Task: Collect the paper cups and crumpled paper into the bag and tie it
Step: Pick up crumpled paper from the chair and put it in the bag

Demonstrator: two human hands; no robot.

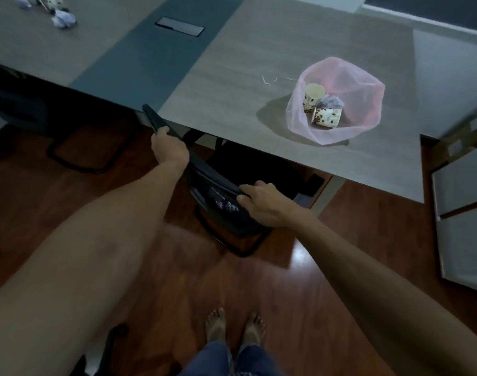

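A pink see-through bag [348, 77] stands open on the grey table [259, 63], near its front right edge. Inside lie two spotted paper cups [326, 118] and a wad of crumpled paper [331, 101]. At the table's far left corner are more crumpled paper [63, 19] and a spotted cup [52, 1]. My left hand [168, 147] and my right hand [261, 202] each grip the top edge of a black chair's backrest [204, 169], which is tucked under the table in front of me. Both hands are well away from the bag.
A dark strip with a cable hatch [180, 26] runs across the table. Another black chair [28, 109] stands at the left, grey cabinets [465, 213] at the right. A few paper scraps [269, 80] lie by the bag. My bare feet [234, 327] stand on the wooden floor.
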